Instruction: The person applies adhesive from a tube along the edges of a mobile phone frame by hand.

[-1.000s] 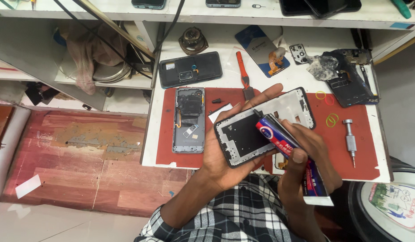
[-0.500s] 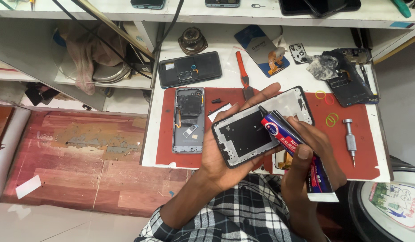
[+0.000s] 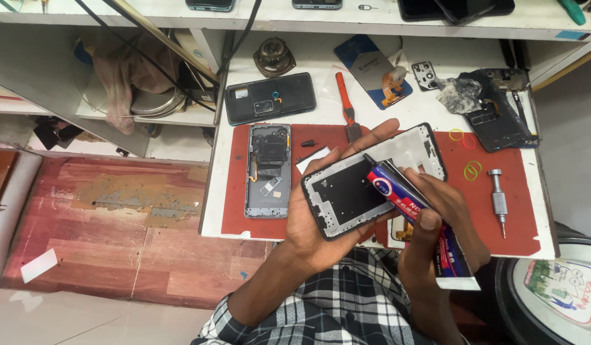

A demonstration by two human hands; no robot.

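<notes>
Your white bench (image 3: 270, 227) carries the red work mat (image 3: 519, 191), w/ everything else spread over it. Biggest item in play is the black phone frame (image 3: 356, 191): it's lifted off the mat, lying tilted in your left hand (image 3: 321, 223), palm under it, fingers wrapped round the far edge, so that hand is full. Your right hand (image 3: 445, 223) is closed on the red-and-blue adhesive tube (image 3: 410, 204), thumb pressing the body, black nozzle touching the frame's upper right rim.

Vs half a sec ago: the tube tip sits a bit further along that rim, toward the top corner; frame barely shifted. Reads as a bead being run along the edge, approx one side in, rest of the rim not visibly coated (too fine to tell).

On the mat, left of your hands: a grey opened phone chassis (image 3: 268, 171). Above it a dark phone back (image 3: 270, 98). Then the orange-handled brush (image 3: 346, 105), the small metal screwdriver (image 3: 498, 199) at right, and yellow rubber bands (image 3: 472, 169) beside it.
</notes>
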